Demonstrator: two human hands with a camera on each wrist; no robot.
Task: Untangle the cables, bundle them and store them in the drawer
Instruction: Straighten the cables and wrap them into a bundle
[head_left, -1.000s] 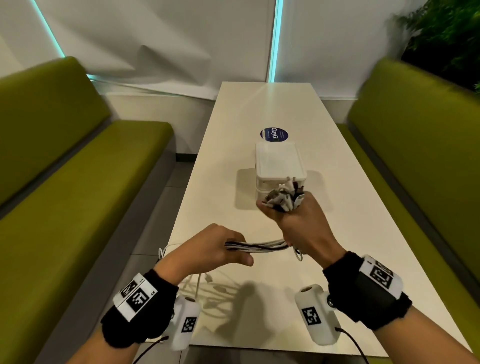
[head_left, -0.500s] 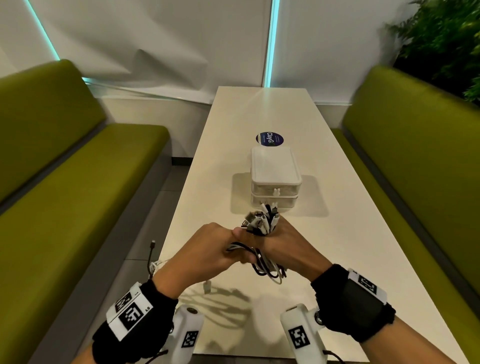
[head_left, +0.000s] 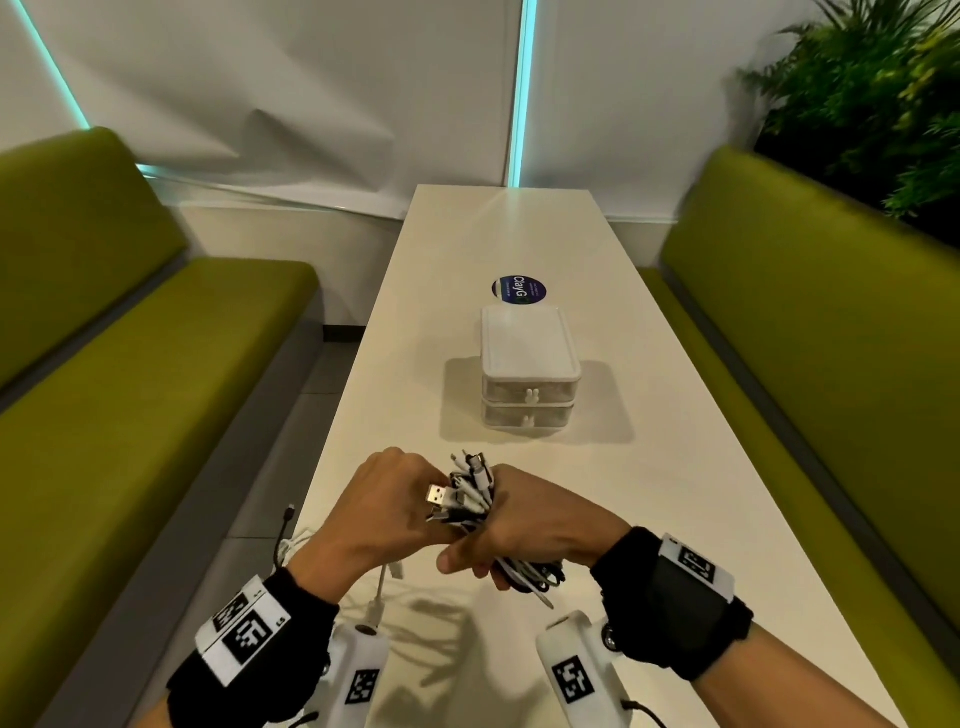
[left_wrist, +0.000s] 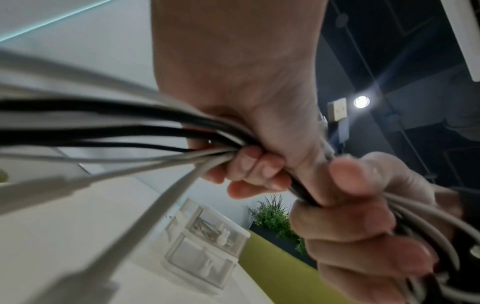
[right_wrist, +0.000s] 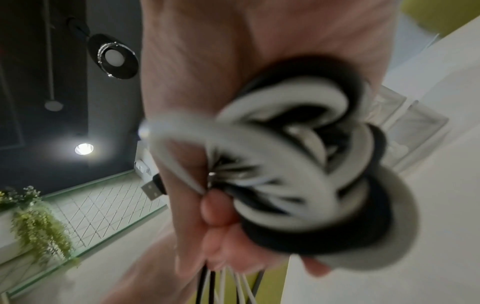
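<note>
A bunch of black and white cables (head_left: 470, 499) is held between both hands above the near end of the white table (head_left: 675, 519). My right hand (head_left: 519, 530) grips the folded loops (right_wrist: 311, 164), with plug ends sticking up out of the fist. My left hand (head_left: 384, 509) grips the loose strands (left_wrist: 155, 131) right beside it, and the two hands touch. More cable (head_left: 384, 587) trails down over the table's near left edge. A small white two-drawer box (head_left: 529, 379) stands mid-table, both drawers closed.
Green bench seats (head_left: 156, 364) run along both sides of the table. A round blue sticker (head_left: 518, 290) lies behind the drawer box. Plants (head_left: 857, 104) fill the far right corner. Bare tabletop lies between my hands and the box.
My left hand has slid along the cables up to my right hand, closing the gap. The stretched span between them has folded into loops in my right fist, and both hands came nearer.
</note>
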